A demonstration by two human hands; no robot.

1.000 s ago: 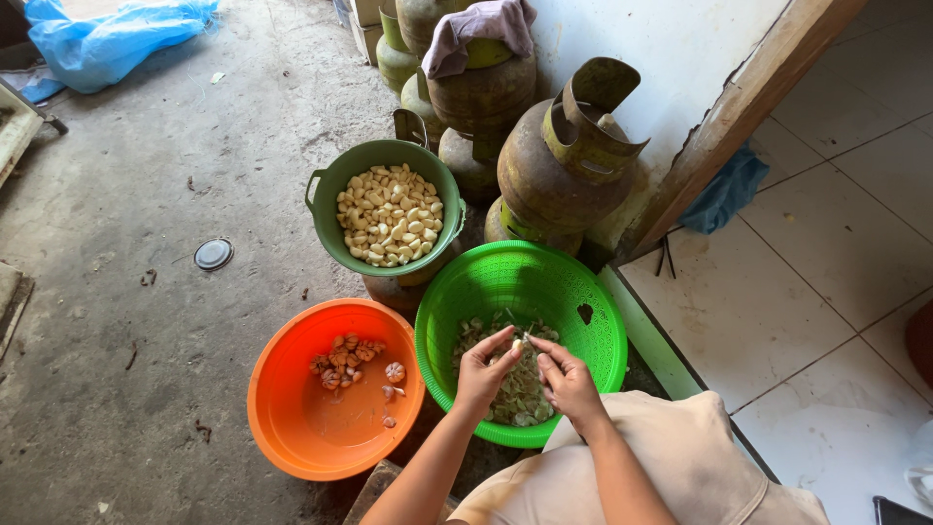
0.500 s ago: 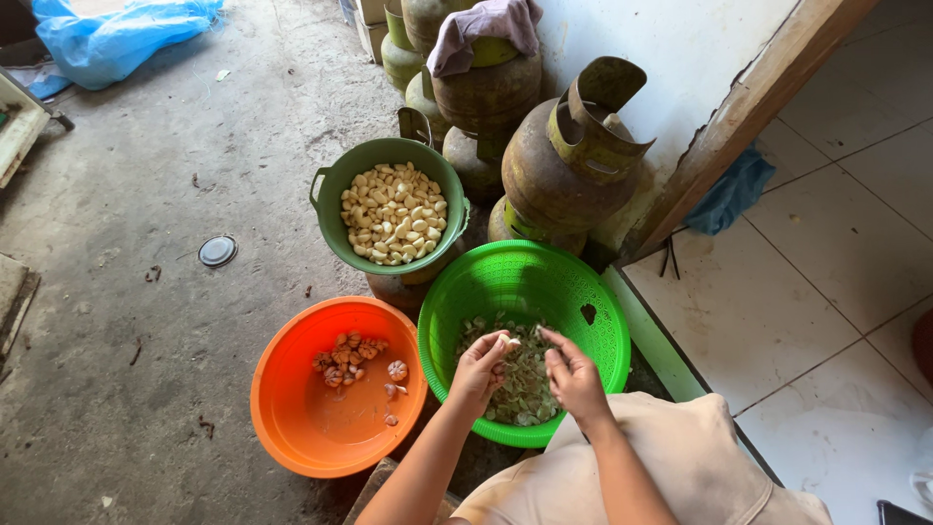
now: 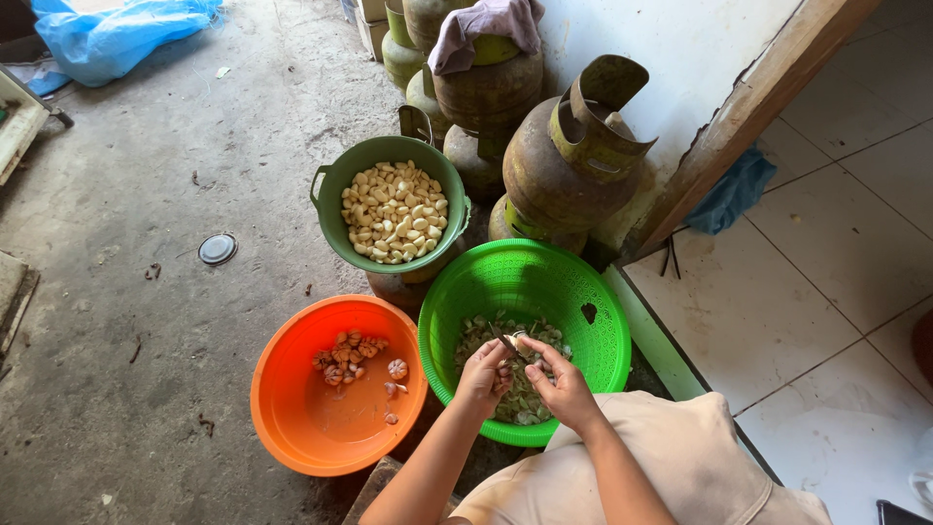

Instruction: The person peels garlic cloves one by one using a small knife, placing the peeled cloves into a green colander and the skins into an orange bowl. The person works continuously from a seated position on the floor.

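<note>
1. The left hand (image 3: 483, 374) and the right hand (image 3: 559, 384) are meeting over the near half of a bright green perforated basket (image 3: 573, 292), fingers curled narrow around a small pale garlic clove (image 3: 517, 340) held between them.
2. A thin dark blade (image 3: 504, 340), seemingly a small knife, is poking up between the two hands; which hand is gripping it cannot be told.
3. Directly beneath the hands, a heap of papery garlic skins (image 3: 530, 403) is lying on the basket's floor.
4. Just left of the left hand, an orange basin (image 3: 292, 428) is sitting on the concrete floor (image 3: 146, 369), touching the green basket's rim and holding a few unpeeled cloves (image 3: 348, 355) with reddish skins.
5. Beyond the hands, a dark green pot (image 3: 335, 190) is standing full of peeled white cloves (image 3: 394, 212), raised above the two nearer vessels.
6. Farther still, several rusty gas cylinders (image 3: 554, 165) are crowding against the white wall, one topped with a purple cloth (image 3: 481, 24).
7. To the right of the hands, a white tiled floor (image 3: 807, 292) is running beside a wooden door frame (image 3: 748, 107), with a blue rag (image 3: 734, 190) lying at its foot.
8. Far off to the left, a round metal lid (image 3: 218, 249) and a blue plastic bag (image 3: 117, 39) are lying on the concrete.
9. The person's beige-clad knee (image 3: 680, 457) is sitting right under the right forearm.
</note>
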